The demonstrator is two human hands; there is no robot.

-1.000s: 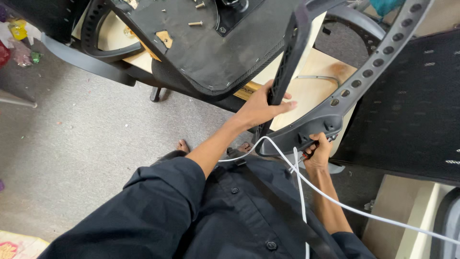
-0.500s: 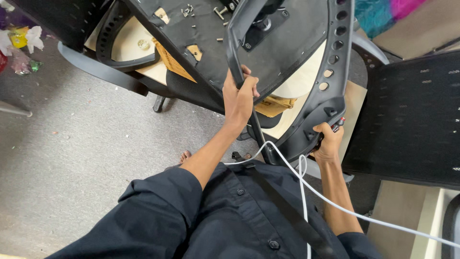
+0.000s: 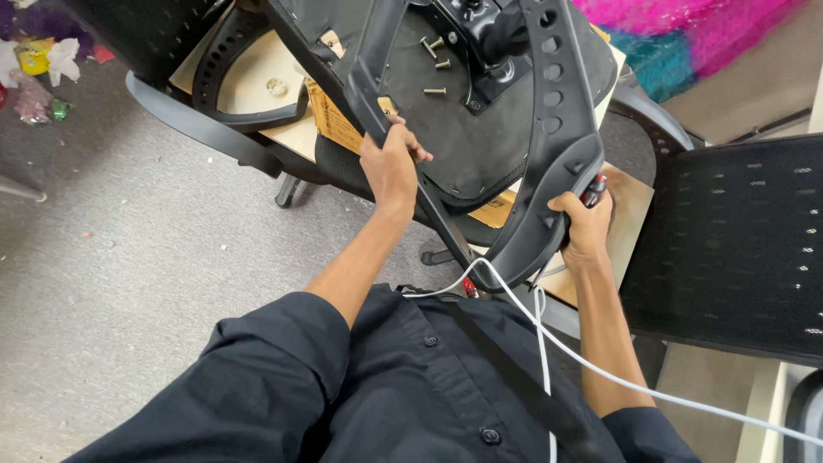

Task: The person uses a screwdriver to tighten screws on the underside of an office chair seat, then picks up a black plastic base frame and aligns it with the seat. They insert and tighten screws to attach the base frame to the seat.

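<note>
A black plastic chair frame piece with a row of holes (image 3: 557, 111) curves down over an upturned black seat base (image 3: 480, 129). My left hand (image 3: 390, 163) grips the frame's left bar. My right hand (image 3: 583, 225) wraps the frame's lower bend and also holds a red-and-black tool handle (image 3: 595, 187). Three loose screws (image 3: 435, 53) lie on the seat base by its metal mechanism (image 3: 480, 26).
A black mesh chair back (image 3: 729, 240) stands at the right. A perforated black armrest (image 3: 240, 77) and a cardboard box (image 3: 330, 120) lie on a beige board (image 3: 257, 60). A white cable (image 3: 549, 343) crosses my dark shirt. Grey carpet (image 3: 129, 274) is at left.
The chair frame has swung right and up in view. My left hand slid along its left bar; my right hand stays at the lower bend.
</note>
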